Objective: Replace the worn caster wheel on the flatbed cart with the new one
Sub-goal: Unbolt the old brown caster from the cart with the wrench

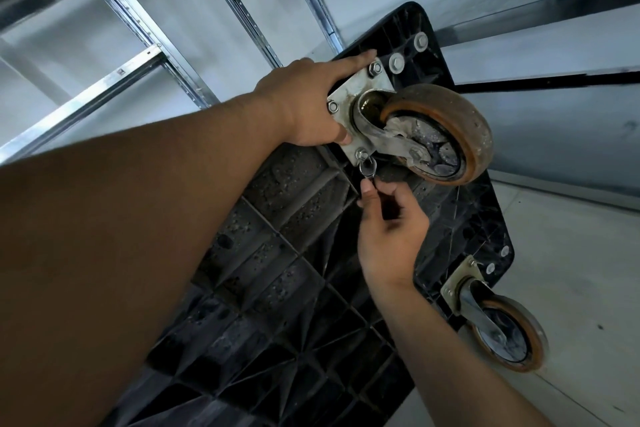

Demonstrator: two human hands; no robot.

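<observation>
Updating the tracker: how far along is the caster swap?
Early. Done: cart is tipped, underside exposed. In hand: left hand rests on the mounting plate; right hand holds a wrench at its lower nut. Left: all three visible nuts are on, the worn caster is mounted, no new one in view.

The floor is pale grey and smooth, showing at the right with thin seam lines and a few small dark specks. The black flatbed cart is turned with its ribbed underside toward the camera, and its own deck hides where it meets the floor. At the far left rises metal shelving, its feet out of view.
</observation>
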